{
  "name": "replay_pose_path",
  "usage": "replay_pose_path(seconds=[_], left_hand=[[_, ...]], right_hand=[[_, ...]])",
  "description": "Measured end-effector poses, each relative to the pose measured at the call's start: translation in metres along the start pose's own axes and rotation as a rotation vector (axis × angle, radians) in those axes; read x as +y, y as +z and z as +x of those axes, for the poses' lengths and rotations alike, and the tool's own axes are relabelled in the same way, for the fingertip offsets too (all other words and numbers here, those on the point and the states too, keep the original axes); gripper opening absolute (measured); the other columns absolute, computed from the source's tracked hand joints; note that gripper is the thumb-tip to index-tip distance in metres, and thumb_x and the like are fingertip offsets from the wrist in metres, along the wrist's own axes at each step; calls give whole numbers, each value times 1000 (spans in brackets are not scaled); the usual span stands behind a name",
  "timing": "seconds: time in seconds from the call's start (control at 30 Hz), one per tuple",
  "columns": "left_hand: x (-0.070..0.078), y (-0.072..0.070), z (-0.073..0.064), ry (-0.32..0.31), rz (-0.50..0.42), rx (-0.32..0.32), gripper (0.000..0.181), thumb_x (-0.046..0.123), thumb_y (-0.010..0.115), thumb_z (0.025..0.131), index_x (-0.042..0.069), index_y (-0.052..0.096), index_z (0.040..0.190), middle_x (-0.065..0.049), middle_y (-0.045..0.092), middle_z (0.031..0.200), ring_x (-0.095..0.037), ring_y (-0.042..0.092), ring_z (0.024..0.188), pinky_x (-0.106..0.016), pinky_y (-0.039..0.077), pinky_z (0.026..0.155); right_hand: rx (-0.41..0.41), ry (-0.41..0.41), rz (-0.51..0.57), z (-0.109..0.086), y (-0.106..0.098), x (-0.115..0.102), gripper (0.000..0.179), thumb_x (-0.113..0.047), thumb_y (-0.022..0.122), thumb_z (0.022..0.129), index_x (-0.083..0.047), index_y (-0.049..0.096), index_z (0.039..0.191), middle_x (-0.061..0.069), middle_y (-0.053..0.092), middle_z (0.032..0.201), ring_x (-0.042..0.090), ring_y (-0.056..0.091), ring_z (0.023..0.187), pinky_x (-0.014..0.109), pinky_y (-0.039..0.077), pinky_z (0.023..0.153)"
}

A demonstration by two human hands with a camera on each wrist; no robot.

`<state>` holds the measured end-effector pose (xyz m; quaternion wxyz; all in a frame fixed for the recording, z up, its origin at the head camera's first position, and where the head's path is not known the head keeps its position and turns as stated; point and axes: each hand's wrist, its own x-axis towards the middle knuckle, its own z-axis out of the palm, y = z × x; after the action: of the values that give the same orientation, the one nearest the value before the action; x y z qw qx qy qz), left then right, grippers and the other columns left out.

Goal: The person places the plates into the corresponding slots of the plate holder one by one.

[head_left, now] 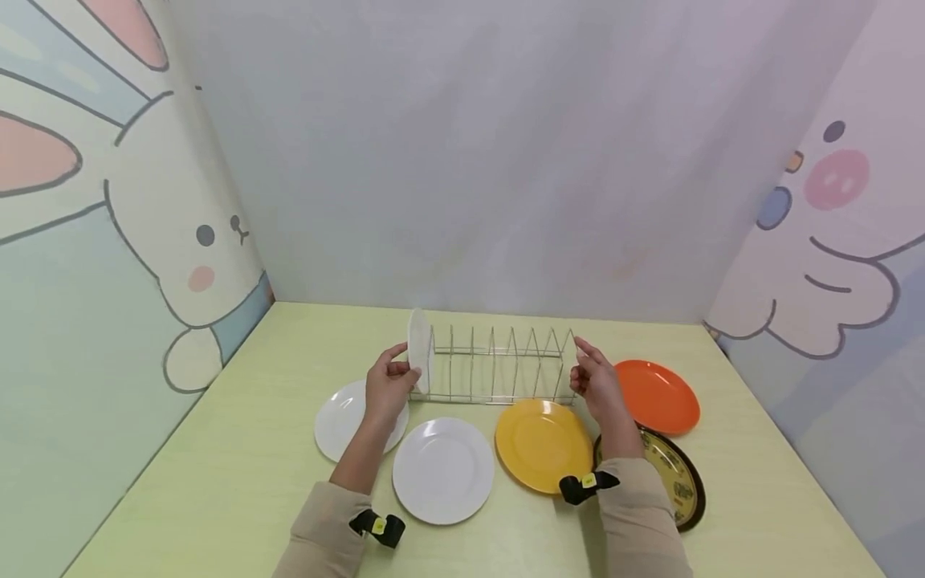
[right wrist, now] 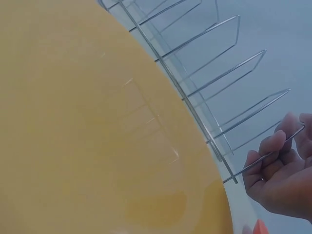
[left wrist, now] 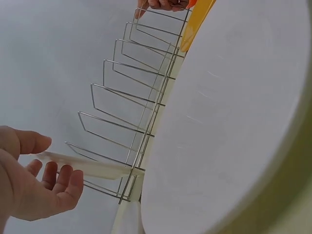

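A wire dish rack (head_left: pixel 462 397) stands on the table, with a row of upright loops. At its left end a white plate (head_left: pixel 418 353) stands on edge. My left hand (head_left: pixel 388 385) pinches this plate between the thumb and the fingers. In the left wrist view the plate's lower edge (left wrist: pixel 114 170) sits between the wires at that end. My right hand (head_left: pixel 596 381) grips the end loop on the rack's right side, its fingers (right wrist: pixel 273 144) curled round the wire.
Before the rack lie a white plate (head_left: pixel 444 474), another white plate (head_left: pixel 340 421) partly behind the left forearm, and a yellow plate (head_left: pixel 542 445). To the right are an orange plate (head_left: pixel 658 397) and a dark-rimmed patterned plate (head_left: pixel 675 474), partly covered by the right arm. Printed walls enclose the table.
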<state>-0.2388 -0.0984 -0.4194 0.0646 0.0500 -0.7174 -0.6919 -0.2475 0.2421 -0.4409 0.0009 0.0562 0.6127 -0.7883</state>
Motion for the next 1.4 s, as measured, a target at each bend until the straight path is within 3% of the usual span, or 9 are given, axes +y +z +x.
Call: replay_pose_path(seconds=[0.2,0.43,0.63,0.83,1.2,1.4], left_hand=[[3,-8,-11,33,162,-74,56,8,64,85,6,43,136,-18,55,109,-31,56,101,-37,49,78],[6,-29,-16,56,248,-136,52,9,62,85,7,46,134,-21,54,118,-35,54,107,-45,46,85],[7,-47,-15,37,270,-149,48,13,62,88,8,47,134,-21,52,120,-33,53,106,-43,46,85],[4,-57,-14,28,302,-173,46,16,62,89,8,48,132,-20,54,117,-30,53,103,-41,46,84],[-4,-75,-10,34,357,-162,44,17,64,88,5,52,129,-16,56,108,-29,57,99,-36,46,80],[-3,-84,-10,22,387,-180,46,21,64,89,5,50,131,-21,54,116,-32,54,104,-39,46,82]], right_hand=[[9,-5,-36,0,-2,-1,47,-21,39,102,-13,29,147,2,50,67,14,47,59,29,43,62],[64,21,-115,-1,1,-3,41,-23,42,101,-17,38,142,5,50,68,18,47,56,36,45,64],[62,13,-138,-4,4,-2,41,-24,41,101,-17,39,141,5,49,70,18,46,57,36,45,64],[70,22,-126,-3,2,-2,40,-25,42,101,-18,39,140,4,50,70,18,47,58,35,45,64],[51,-5,-90,-4,1,-3,40,-20,40,101,-15,38,141,4,51,68,16,49,57,33,47,65],[20,4,-68,-4,-1,-3,42,-19,38,102,-13,34,143,5,50,69,17,49,58,32,47,65]])
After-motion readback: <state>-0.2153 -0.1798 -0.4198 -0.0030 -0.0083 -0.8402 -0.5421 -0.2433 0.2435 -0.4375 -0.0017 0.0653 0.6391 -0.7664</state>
